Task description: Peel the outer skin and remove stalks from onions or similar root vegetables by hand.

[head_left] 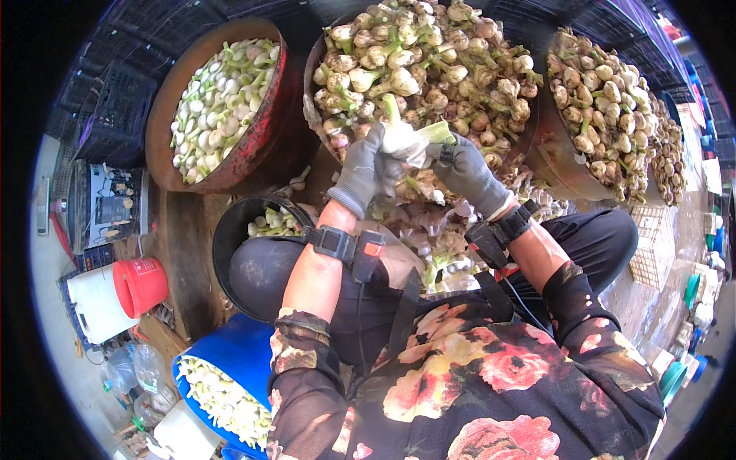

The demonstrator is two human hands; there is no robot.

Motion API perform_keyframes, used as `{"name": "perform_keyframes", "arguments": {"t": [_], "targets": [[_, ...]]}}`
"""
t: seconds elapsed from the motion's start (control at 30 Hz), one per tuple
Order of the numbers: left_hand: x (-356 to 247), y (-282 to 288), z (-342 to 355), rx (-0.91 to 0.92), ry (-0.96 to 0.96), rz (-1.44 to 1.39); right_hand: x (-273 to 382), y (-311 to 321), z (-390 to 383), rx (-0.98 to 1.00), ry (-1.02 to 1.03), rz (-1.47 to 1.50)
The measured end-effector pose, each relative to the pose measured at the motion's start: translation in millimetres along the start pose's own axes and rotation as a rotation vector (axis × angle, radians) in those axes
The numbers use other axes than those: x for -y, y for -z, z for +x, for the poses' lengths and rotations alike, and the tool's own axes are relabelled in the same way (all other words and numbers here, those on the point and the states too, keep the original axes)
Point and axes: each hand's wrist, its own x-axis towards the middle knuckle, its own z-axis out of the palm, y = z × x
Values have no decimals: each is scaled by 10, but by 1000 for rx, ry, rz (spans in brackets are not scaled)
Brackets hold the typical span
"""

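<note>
In front of my lap I hold a white garlic bulb point(402, 142) with a green stem, in both grey-gloved hands. My left hand point(362, 172) grips one side of the bulb, fingers closed round it. On the other side my right hand point(469, 173) is closed, pinching the pale layers or stem that stick out there. Just beyond my hands stands a large tub heaped with unpeeled, soil-stained garlic bulbs point(429, 73). Papery skins point(437, 230) lie below my hands, between my legs.
A rusty red tub point(277, 103) of clean white garlic stands far left. More dirty garlic point(606, 107) is heaped far right. A black bucket point(230, 238) sits by my left knee, with a blue barrel point(241, 345) of cut pieces nearer. A red bucket point(142, 286) and wire crate point(652, 245) flank me.
</note>
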Motion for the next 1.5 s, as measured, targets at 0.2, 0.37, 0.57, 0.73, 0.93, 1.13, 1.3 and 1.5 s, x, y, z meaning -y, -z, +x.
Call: {"name": "perform_keyframes", "arguments": {"t": [0.2,0.37,0.57,0.73,0.93,1.13,1.3,1.5], "targets": [[-9,-3,57,-425,-684,905,72,52,-106,118,532,-1258],[-73,-64,-31,-357,-393,754,86,-37,-161,-95,-94,-210],[-156,-54,-157,139,-379,169,343,132,-230,-303,-191,439],[-277,103,-227,310,-399,-89,310,315,-552,-199,25,-363],[-788,287,-387,61,-846,-756,279,417,-702,283,-332,-1589],[-603,151,-283,121,-488,-674,65,504,347,69,-313,-1497],[-618,106,-200,-49,-449,-474,-554,603,1006,457,-242,-1870],[-635,161,-169,-102,-478,-442,-695,650,1212,465,-408,-1705]]}}
